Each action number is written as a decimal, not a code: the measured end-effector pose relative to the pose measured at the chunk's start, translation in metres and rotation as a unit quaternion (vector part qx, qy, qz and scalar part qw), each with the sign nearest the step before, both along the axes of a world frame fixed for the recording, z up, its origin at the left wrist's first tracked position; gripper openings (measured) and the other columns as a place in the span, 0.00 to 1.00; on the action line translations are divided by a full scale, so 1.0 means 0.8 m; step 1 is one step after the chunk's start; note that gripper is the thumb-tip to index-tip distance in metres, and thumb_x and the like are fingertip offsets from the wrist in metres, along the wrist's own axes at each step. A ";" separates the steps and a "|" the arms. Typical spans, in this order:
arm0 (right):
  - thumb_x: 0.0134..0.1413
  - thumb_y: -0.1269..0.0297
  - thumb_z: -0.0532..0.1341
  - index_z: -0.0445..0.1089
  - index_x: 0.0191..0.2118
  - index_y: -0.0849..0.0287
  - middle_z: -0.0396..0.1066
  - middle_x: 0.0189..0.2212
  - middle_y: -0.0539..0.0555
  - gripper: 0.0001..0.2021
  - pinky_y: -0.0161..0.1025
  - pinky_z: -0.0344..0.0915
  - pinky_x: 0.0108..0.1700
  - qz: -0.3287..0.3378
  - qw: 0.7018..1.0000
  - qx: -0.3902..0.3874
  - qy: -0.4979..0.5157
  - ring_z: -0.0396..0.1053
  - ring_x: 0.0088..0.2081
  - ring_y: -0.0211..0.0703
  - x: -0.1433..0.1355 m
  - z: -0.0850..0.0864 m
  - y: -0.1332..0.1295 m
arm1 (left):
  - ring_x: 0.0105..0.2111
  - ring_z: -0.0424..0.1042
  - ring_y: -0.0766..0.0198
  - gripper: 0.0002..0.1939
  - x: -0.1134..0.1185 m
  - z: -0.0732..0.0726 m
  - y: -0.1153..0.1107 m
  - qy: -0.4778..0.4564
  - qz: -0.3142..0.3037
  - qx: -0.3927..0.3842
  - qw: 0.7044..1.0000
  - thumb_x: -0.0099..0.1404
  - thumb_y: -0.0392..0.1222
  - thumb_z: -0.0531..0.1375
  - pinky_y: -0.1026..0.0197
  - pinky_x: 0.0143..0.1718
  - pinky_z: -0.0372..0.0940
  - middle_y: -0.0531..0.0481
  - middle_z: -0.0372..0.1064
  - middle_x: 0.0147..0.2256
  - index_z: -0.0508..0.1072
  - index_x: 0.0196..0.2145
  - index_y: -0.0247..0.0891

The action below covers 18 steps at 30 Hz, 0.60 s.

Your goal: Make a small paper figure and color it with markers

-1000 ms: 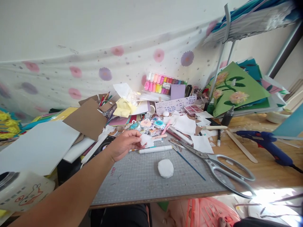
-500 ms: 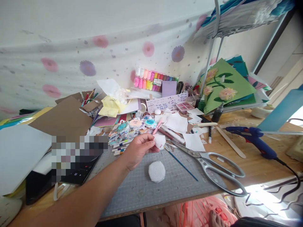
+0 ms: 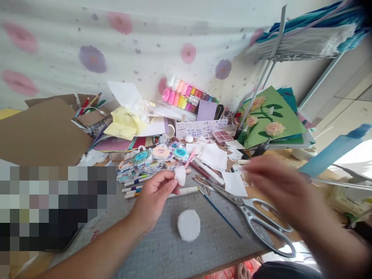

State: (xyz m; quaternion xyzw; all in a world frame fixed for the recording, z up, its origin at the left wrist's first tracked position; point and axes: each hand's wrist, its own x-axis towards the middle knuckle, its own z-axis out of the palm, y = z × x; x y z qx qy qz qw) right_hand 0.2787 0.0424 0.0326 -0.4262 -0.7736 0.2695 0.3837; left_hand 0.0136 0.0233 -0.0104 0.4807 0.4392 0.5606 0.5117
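My left hand [image 3: 159, 188] pinches a small white padded piece [image 3: 180, 176] between thumb and fingers, raised over the mat. Below it a round white pad [image 3: 188, 225], with a ribbed surface, lies flat on the grey cutting mat [image 3: 139, 252]. At the right my right hand [image 3: 276, 186] hovers above the large scissors [image 3: 255, 217], its fingers smeared by motion. Whether those fingers hold anything cannot be made out. A thin blue paintbrush [image 3: 221, 214] rests between the round pad and the scissors.
Behind my left hand lie several pens [image 3: 136, 186] and a heap of paper cutouts [image 3: 142, 157]. White paper scraps [image 3: 213, 155] cover the middle. At the back stands a pack of coloured clay [image 3: 188, 95]; at right, a green flower card [image 3: 269, 116]. Brown cardboard [image 3: 46, 131] leans at left.
My right hand has come into view from the right, over the area by the scissors and glue gun. My left hand still holds the white piece, now tilted differently. The camera view has shifted.
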 end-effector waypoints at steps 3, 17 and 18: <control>0.56 0.71 0.60 0.76 0.36 0.58 0.70 0.37 0.59 0.06 0.49 0.64 0.46 0.020 0.981 0.016 -0.194 0.67 0.42 0.51 -0.038 -0.011 0.029 | 0.27 0.67 0.65 0.04 -0.001 -0.004 0.000 0.044 0.006 0.003 0.999 0.62 0.42 0.61 0.63 0.33 0.61 0.55 0.69 0.24 0.74 0.32 0.40; 0.53 0.63 0.57 0.63 0.30 0.58 0.67 0.28 0.52 0.05 0.40 0.63 0.36 0.017 0.985 -0.164 -0.057 0.66 0.31 0.41 -0.040 -0.020 0.055 | 0.33 0.71 0.62 0.07 -0.004 -0.002 -0.003 0.069 0.023 -0.043 0.996 0.60 0.47 0.61 0.61 0.39 0.63 0.55 0.72 0.30 0.73 0.32 0.43; 0.53 0.60 0.56 0.61 0.31 0.58 0.67 0.26 0.51 0.07 0.38 0.63 0.33 0.022 0.983 -0.182 -0.026 0.66 0.29 0.40 -0.038 -0.016 0.049 | 0.34 0.71 0.62 0.07 -0.005 -0.003 -0.004 0.065 0.021 -0.042 0.997 0.60 0.47 0.60 0.60 0.40 0.63 0.56 0.71 0.30 0.73 0.32 0.43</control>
